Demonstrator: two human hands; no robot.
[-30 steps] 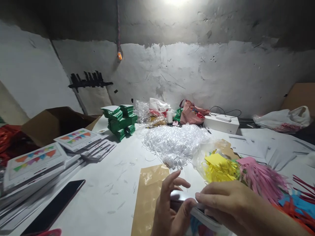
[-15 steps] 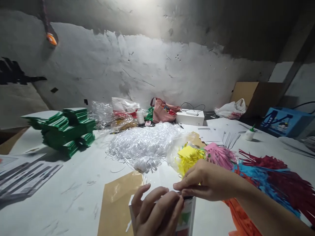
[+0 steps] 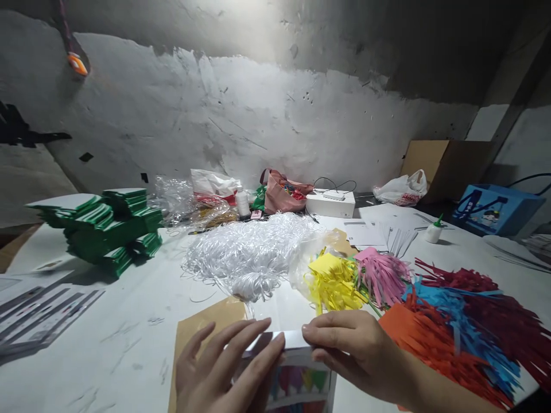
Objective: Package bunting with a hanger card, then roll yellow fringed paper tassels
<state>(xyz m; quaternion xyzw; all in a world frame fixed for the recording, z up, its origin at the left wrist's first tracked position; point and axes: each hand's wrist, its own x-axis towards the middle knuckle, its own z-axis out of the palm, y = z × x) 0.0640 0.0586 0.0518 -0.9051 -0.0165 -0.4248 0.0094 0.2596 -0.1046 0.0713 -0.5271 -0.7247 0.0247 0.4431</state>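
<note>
In front of me lies a flat packet (image 3: 301, 378) with rows of small coloured shapes, under a white folded paper strip (image 3: 297, 339) along its top edge. My left hand (image 3: 228, 367) rests over the packet's left part, fingers stretched out and spread, fingertips touching the strip. The right end of the strip is pinched between thumb and fingers of my right hand (image 3: 357, 350). A brown paper sheet (image 3: 206, 321) lies under my left hand. Beyond the hands are cut yellow paper tassels (image 3: 336, 278) and a heap of white string (image 3: 253, 252).
Pink tassels (image 3: 381, 275), orange tassels (image 3: 434, 344), blue and dark red ones spread at right. A stack of green-edged paper (image 3: 112, 229) stands at left beside printed sheets (image 3: 47, 312). A glue bottle (image 3: 434, 231), white box (image 3: 330, 203) and pink bag (image 3: 279, 195) stand farther back.
My hands have moved apart along the packet's top. The left hand has shifted left and its fingers have straightened, uncovering the white strip and the coloured shapes. The view has shifted slightly.
</note>
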